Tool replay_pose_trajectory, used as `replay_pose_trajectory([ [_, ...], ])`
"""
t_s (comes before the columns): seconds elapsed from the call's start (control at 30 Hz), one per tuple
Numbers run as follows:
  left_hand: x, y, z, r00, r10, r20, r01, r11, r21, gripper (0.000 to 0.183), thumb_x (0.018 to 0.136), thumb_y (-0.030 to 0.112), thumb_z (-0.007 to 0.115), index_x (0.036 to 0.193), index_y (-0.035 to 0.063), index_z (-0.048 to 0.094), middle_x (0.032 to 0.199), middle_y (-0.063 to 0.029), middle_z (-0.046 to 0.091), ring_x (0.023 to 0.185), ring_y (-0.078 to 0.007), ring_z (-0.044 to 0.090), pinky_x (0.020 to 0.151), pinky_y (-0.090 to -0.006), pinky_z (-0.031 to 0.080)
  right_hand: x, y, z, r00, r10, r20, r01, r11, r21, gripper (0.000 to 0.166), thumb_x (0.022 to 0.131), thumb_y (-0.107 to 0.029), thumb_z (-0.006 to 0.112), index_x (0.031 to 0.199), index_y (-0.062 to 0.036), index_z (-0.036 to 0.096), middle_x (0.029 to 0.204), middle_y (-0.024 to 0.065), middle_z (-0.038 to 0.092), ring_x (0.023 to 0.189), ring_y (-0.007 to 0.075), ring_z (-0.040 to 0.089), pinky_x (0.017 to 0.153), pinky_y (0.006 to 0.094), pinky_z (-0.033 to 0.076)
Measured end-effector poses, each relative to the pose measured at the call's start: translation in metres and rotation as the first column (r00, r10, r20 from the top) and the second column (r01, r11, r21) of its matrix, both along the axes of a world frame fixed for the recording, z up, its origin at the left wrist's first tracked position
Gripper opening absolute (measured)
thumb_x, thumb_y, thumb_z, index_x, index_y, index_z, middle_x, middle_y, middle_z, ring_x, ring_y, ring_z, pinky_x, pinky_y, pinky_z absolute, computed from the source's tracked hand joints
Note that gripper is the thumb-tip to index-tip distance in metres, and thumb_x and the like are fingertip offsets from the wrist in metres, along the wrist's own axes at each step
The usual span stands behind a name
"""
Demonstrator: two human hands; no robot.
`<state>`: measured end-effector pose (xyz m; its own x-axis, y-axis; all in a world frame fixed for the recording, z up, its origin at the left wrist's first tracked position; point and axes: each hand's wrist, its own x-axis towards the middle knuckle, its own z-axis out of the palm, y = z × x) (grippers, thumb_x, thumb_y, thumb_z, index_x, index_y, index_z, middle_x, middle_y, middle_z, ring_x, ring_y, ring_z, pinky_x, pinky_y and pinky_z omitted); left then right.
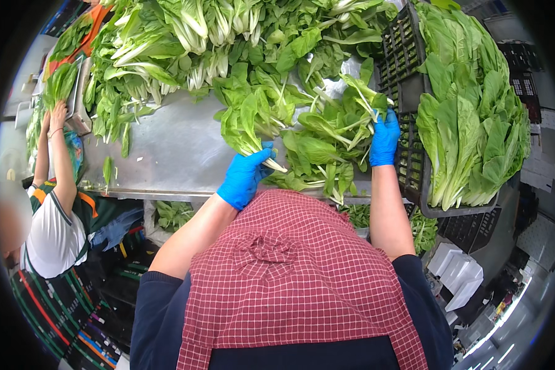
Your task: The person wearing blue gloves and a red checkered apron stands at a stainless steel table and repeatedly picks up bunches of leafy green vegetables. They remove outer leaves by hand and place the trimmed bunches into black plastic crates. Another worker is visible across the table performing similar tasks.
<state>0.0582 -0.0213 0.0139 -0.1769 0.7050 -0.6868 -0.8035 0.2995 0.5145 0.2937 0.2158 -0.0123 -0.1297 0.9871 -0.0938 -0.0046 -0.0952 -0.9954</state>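
My left hand point(247, 173), in a blue glove, is closed around the pale stems of a small bunch of leafy greens point(245, 122); the leaves point away from me. Beside the black plastic crate, my right hand point(385, 138), also gloved in blue, grips a leafy green stalk point(363, 92) with a pale stem. Loose green leaves point(314, 150) lie between my two hands on the stainless steel table point(166, 138). Some of the right fingertips are hidden behind leaves.
Heaped greens with white stems point(180, 41) cover the table's far side. At right, the black crate point(404, 88) is piled with large leafy heads point(471, 138). On the left a co-worker point(55, 231) handles greens point(60, 83) beside a scale point(78, 101). Greens point(173, 215) also sit below the table edge.
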Motion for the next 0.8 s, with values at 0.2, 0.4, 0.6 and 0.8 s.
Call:
replay_pose_trajectory([
  [0.2,-0.002,0.000,0.009,0.999,-0.030,-0.030,0.029,0.999,-0.022,0.027,0.090,0.015,0.060,0.116,0.0064,0.057,0.100,-0.0054,0.065,0.094,-0.0185,0.064,0.078,-0.0312,0.053,0.009,-0.012,-0.006,0.909,0.022,0.417,-0.176,0.926,0.333,0.038,0.078,-0.003,0.067,0.115,-0.0056,0.064,0.116,0.0124,0.062,0.107,0.0232,0.058,0.093,0.0330,0.045],
  [0.4,-0.005,-0.003,0.006,1.000,-0.015,-0.013,0.015,0.999,-0.039,0.026,0.090,0.016,0.060,0.115,0.0059,0.058,0.101,-0.0052,0.065,0.092,-0.0176,0.064,0.078,-0.0312,0.053,0.015,-0.024,0.014,0.473,-0.019,0.881,-0.554,0.771,0.314,0.053,0.071,-0.032,0.073,0.114,-0.0027,0.064,0.128,0.0164,0.055,0.123,0.0367,0.046,0.102,0.0455,0.037],
  [0.6,-0.003,-0.001,0.011,0.999,-0.032,-0.041,0.031,0.999,-0.045,0.027,0.090,0.015,0.060,0.115,0.0056,0.057,0.099,-0.0051,0.065,0.092,-0.0172,0.064,0.078,-0.0313,0.053,-0.013,-0.024,0.053,0.604,-0.120,0.788,-0.385,0.822,0.420,0.063,0.069,-0.024,0.078,0.125,-0.0054,0.055,0.099,0.0120,0.062,0.092,0.0293,0.059,0.085,0.0402,0.047],
  [0.8,-0.002,0.001,0.017,0.996,-0.061,-0.060,0.059,0.997,-0.041,0.027,0.089,0.015,0.060,0.115,0.0053,0.057,0.100,-0.0059,0.066,0.091,-0.0164,0.064,0.077,-0.0301,0.053,-0.023,-0.013,0.044,0.833,0.015,0.552,-0.183,0.951,0.251,0.064,0.078,-0.027,0.076,0.131,-0.0037,0.048,0.080,0.0052,0.061,0.070,0.0164,0.057,0.066,0.0320,0.049],
])
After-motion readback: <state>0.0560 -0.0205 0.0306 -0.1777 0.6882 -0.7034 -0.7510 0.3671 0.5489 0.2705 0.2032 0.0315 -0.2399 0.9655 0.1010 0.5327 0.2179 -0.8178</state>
